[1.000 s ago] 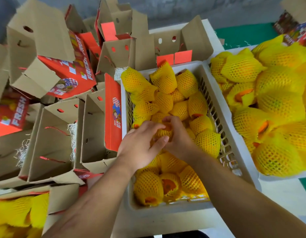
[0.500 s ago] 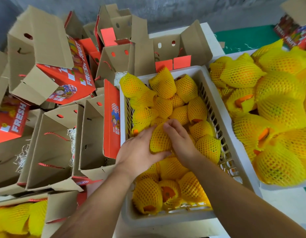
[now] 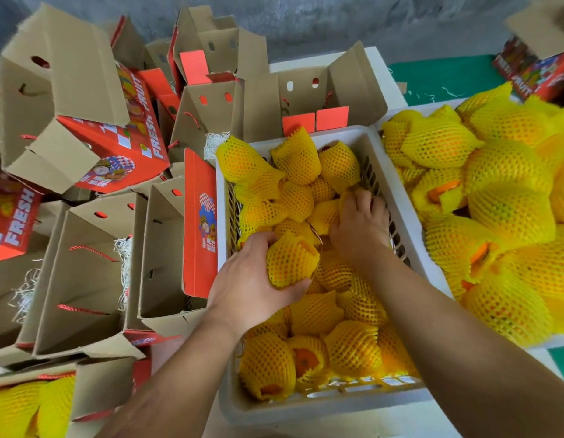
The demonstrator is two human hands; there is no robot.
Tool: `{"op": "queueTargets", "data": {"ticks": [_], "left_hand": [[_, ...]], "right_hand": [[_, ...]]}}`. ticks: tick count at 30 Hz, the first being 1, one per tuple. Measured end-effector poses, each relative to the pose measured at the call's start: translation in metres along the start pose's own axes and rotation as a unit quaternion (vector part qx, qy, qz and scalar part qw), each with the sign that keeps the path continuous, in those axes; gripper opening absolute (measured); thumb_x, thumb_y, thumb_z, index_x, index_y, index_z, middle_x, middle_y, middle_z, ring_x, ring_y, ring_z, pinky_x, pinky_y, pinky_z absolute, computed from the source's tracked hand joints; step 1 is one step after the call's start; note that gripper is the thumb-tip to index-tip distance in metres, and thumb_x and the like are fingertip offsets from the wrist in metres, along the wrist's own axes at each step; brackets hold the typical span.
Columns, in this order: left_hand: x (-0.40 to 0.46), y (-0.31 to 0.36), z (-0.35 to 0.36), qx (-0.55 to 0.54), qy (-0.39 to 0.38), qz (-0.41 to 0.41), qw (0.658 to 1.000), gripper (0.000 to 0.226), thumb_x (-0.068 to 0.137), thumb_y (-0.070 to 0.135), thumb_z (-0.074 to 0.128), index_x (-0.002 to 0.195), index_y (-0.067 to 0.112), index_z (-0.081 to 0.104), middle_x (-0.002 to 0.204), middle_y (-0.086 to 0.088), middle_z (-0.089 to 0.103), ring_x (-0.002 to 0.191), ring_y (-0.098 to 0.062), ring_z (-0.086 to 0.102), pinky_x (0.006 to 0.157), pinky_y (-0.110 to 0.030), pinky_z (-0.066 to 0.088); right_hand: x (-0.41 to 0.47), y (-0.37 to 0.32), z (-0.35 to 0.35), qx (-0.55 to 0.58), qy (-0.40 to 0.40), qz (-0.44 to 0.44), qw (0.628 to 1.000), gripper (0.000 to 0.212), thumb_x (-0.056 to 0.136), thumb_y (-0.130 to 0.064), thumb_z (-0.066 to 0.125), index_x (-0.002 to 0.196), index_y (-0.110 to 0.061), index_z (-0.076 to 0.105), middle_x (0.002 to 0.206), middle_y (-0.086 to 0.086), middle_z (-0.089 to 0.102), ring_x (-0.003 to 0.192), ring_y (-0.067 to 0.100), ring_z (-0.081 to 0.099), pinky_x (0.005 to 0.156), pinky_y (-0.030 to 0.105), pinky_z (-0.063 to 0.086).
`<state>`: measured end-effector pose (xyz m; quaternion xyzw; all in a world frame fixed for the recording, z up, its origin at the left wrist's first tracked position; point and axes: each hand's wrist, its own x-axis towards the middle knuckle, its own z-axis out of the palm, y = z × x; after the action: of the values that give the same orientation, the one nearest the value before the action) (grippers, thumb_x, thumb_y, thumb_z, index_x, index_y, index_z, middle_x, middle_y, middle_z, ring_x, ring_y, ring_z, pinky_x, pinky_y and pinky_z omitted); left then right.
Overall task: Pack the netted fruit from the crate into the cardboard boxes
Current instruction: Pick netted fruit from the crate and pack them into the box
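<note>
Left hand [image 3: 252, 279] fingers wrap one netted fruit [image 3: 290, 263] mid-frame; right hand [image 3: 359, 229] fingers curl on another. Lift gently.

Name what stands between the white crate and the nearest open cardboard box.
In the head view, an upright red printed box flap stands between the white crate and the open cardboard box.

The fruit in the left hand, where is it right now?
In the head view, the netted fruit sits in the left hand, just above the white crate, beside the right hand.
</note>
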<state>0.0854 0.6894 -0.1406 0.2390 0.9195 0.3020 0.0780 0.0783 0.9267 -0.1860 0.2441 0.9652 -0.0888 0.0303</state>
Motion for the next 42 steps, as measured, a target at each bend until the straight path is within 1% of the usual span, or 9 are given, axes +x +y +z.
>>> {"op": "queueTargets", "data": {"ticks": [5, 9, 13, 16, 23, 26, 32, 35, 42], "left_hand": [[-0.001, 0.000, -0.001, -0.010, 0.007, -0.007, 1.000, 0.087, 0.062, 0.088, 0.068, 0.131, 0.045, 0.036, 0.126, 0.017, 0.059, 0.107, -0.018, 0.068, 0.080, -0.040, 0.060], [-0.001, -0.002, 0.001, -0.017, 0.014, -0.004, 1.000, 0.085, 0.063, 0.088, 0.068, 0.129, 0.045, 0.037, 0.122, 0.019, 0.059, 0.103, -0.018, 0.068, 0.077, -0.040, 0.059], [-0.001, -0.004, 0.004, -0.022, 0.029, 0.000, 0.999, 0.080, 0.064, 0.087, 0.068, 0.126, 0.045, 0.038, 0.116, 0.019, 0.058, 0.099, -0.018, 0.067, 0.072, -0.031, 0.048], [0.000, -0.005, 0.004, -0.065, 0.026, -0.002, 0.998, 0.080, 0.064, 0.086, 0.069, 0.125, 0.045, 0.037, 0.108, 0.028, 0.053, 0.097, -0.006, 0.060, 0.074, -0.032, 0.048], [-0.039, 0.000, -0.037, -0.386, 0.012, 0.018, 0.922, 0.071, 0.078, 0.056, 0.079, 0.139, 0.035, 0.049, 0.125, 0.014, 0.065, 0.114, -0.009, 0.066, 0.091, -0.036, 0.059], [-0.078, -0.009, -0.077, -0.463, -0.013, 0.011, 0.886, 0.054, 0.083, 0.050, 0.071, 0.133, 0.039, 0.054, 0.121, 0.020, 0.070, 0.110, -0.001, 0.068, 0.083, -0.018, 0.056], [-0.157, -0.082, -0.165, -0.510, -0.009, -0.031, 0.860, 0.043, 0.089, 0.037, 0.073, 0.126, 0.023, 0.057, 0.100, 0.019, 0.076, 0.090, 0.002, 0.071, 0.071, -0.014, 0.056], [-0.195, -0.140, -0.201, -0.524, -0.052, -0.061, 0.848, 0.066, 0.084, 0.049, 0.079, 0.141, 0.034, 0.049, 0.124, 0.004, 0.071, 0.112, -0.018, 0.071, 0.087, -0.035, 0.061], [-0.261, -0.269, -0.250, -0.485, -0.031, -0.089, 0.869, 0.077, 0.062, 0.070, 0.088, 0.126, 0.069, 0.047, 0.120, 0.018, 0.068, 0.107, -0.014, 0.071, 0.078, -0.035, 0.062]], "right_hand": [[-0.020, -0.007, 0.015, 0.032, 0.124, -0.019, 0.992, 0.031, 0.090, -0.011, 0.059, 0.121, -0.006, 0.055, 0.128, 0.025, 0.044, 0.119, 0.043, 0.041, 0.109, 0.053, 0.032], [-0.016, -0.001, 0.006, 0.092, 0.082, 0.043, 0.991, 0.065, 0.091, -0.013, 0.063, 0.149, -0.014, 0.035, 0.146, 0.023, 0.032, 0.128, 0.043, 0.037, 0.112, 0.046, 0.029], [-0.018, -0.010, -0.001, 0.072, 0.005, 0.065, 0.995, 0.061, 0.092, -0.006, 0.052, 0.146, -0.022, 0.029, 0.146, 0.020, 0.033, 0.127, 0.044, 0.040, 0.109, 0.052, 0.031], [-0.029, -0.012, -0.017, 0.192, 0.015, 0.065, 0.979, 0.082, 0.086, -0.012, 0.072, 0.152, -0.023, 0.024, 0.146, 0.017, 0.034, 0.132, 0.045, 0.044, 0.108, 0.056, 0.039], [-0.131, -0.052, -0.069, 0.508, 0.083, -0.052, 0.856, 0.100, 0.070, -0.023, 0.088, 0.149, -0.031, 0.027, 0.132, -0.007, 0.058, 0.113, -0.001, 0.062, 0.089, 0.020, 0.054], [-0.183, -0.092, -0.066, 0.598, 0.035, -0.069, 0.798, 0.080, 0.075, -0.025, 0.081, 0.145, -0.035, 0.042, 0.128, -0.005, 0.065, 0.115, 0.009, 0.066, 0.092, 0.036, 0.059], [-0.254, -0.208, -0.046, 0.583, 0.044, -0.109, 0.804, 0.080, 0.080, -0.017, 0.081, 0.146, -0.035, 0.039, 0.131, -0.004, 0.061, 0.115, 0.006, 0.063, 0.088, 0.021, 0.053], [-0.282, -0.267, -0.033, 0.559, 0.026, -0.129, 0.819, 0.082, 0.080, -0.027, 0.083, 0.143, -0.051, 0.035, 0.132, -0.015, 0.055, 0.114, -0.001, 0.059, 0.083, 0.015, 0.052], [-0.340, -0.385, 0.013, 0.588, -0.082, -0.147, 0.791, 0.080, 0.079, -0.020, 0.077, 0.144, -0.040, 0.035, 0.115, -0.025, 0.057, 0.100, -0.004, 0.063, 0.074, 0.013, 0.052]]}}
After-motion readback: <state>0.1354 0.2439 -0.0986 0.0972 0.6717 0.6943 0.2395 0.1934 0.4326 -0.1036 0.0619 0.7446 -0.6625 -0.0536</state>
